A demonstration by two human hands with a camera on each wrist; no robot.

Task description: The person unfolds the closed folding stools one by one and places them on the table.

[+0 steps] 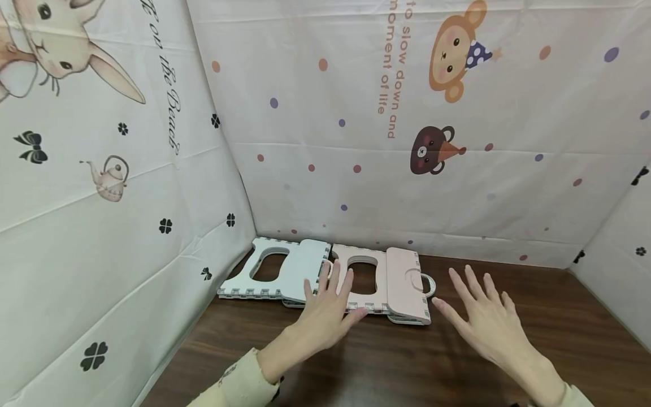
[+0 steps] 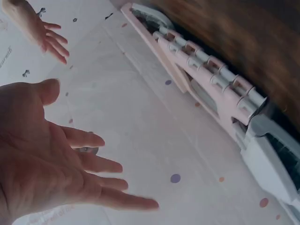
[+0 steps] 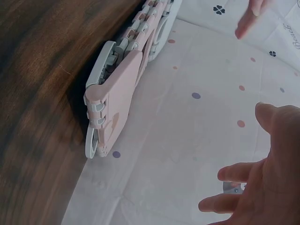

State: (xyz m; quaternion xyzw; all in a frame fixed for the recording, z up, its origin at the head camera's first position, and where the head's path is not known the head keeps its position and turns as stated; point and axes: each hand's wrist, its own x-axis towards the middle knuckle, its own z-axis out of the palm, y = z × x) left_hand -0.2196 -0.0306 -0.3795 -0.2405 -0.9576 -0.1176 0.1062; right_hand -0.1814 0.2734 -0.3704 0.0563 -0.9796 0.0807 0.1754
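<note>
Two folding step stools lie folded flat, side by side, against the back of the table. The pale blue folding stool [image 1: 310, 268] is on the left, and the pink folding stool [image 1: 404, 282] is on the right with its loop handle [image 1: 430, 285] pointing right. My left hand [image 1: 325, 316] hovers in front of where the stools meet, fingers spread, overlapping both in the head view. To the right of the pink stool, my right hand [image 1: 488, 322] is held up with fingers spread. Both wrist views show the hands apart from the stools, holding nothing.
A dark wooden table [image 1: 396, 367] lies beneath. White printed cloth walls stand at the left [image 1: 137, 271], back [image 1: 305, 192] and right [image 1: 620, 271], with the stools close to the back cloth.
</note>
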